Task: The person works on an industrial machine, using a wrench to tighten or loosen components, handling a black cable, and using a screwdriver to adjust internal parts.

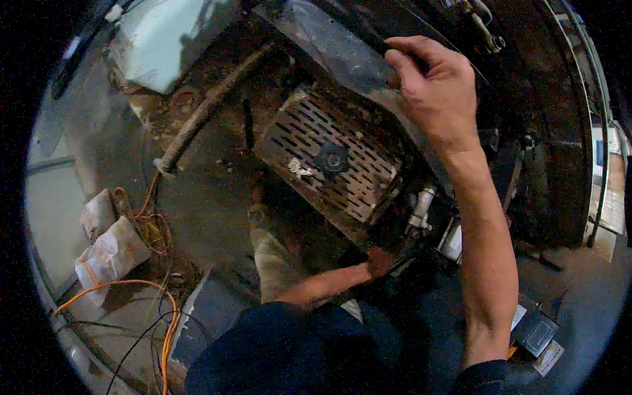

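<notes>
My right hand [440, 92] is raised at the upper right, over the edge of a dull grey sheet [329, 49]. Its thumb and forefinger are pinched together and the other fingers curl in; whatever they hold is too dark to make out. Lower down, my left hand [380, 262] reaches across beside the near right corner of a rusty slotted metal plate [309, 131]. That hand is dim and blurred, so its fingers cannot be read. A dark round knob [332, 158] sits on the middle of the plate. Close to my left hand is a pale metal pipe fitting [421, 207].
A dirty bar [217, 105] slants across the upper left. Orange cable [174, 316] and tangled cords lie on the left, near white wrapped packages [115, 253]. A pale sheet [161, 46] rests at the top left. A dark box [536, 332] sits at the lower right.
</notes>
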{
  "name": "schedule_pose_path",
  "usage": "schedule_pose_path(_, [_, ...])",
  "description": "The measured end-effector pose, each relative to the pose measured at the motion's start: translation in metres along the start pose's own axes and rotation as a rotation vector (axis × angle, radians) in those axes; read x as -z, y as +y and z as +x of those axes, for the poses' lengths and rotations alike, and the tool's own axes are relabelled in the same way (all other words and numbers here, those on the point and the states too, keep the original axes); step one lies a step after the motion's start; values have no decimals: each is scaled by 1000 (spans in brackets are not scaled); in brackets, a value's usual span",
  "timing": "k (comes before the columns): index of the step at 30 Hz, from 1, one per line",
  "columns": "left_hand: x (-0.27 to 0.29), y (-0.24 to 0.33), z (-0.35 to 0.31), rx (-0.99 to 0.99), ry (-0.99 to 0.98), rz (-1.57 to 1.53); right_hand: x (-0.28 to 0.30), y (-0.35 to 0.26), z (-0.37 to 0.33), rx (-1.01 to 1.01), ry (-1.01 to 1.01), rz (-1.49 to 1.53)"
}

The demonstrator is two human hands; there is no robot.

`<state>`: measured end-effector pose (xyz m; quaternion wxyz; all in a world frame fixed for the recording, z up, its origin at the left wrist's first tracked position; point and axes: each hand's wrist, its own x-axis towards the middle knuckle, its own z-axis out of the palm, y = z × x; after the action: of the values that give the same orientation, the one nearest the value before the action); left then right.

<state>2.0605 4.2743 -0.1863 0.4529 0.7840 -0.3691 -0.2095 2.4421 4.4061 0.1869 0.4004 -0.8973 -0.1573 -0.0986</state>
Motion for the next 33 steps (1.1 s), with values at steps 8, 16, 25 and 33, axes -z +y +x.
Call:
schedule_pose_path(8, [224, 39, -113, 515, -413, -230, -13, 25, -17, -583, -156, 373])
schedule_pose_path(16, [470, 101, -199, 579, 40, -419, -43, 11, 5, -531, 5, -155])
schedule_pose_path(25, [596, 83, -103, 684, 285, -355, -43, 3, -11, -536, 101, -317])
schedule_pose_path(33, [576, 81, -130, 610, -41, -1702, -29, 6, -26, -635, 63, -284])
